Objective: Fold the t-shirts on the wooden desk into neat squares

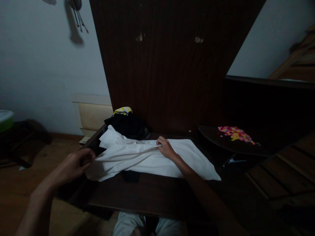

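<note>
A white shirt (pixel 145 160) lies stretched sideways over the dark wooden tabletop (pixel 137 193), with creases running along its length. My right hand (pixel 166 148) is closed on a pinch of its fabric near the middle of the upper side. At the shirt's left end, my left hand (pixel 76 164) has its fingers curled and appears to pinch the edge of the cloth; the fingertips are partly hidden. A small dark piece (pixel 130 176) pokes out from under the shirt's lower edge.
Behind the shirt sits a heap of black clothing (pixel 128 124) with a yellow-and-white cloth (pixel 123 110) on top. Pink and yellow petal-like bits (pixel 236 133) lie on a dark rounded shelf at right. A tall dark wooden panel (pixel 162 72) rises behind the table.
</note>
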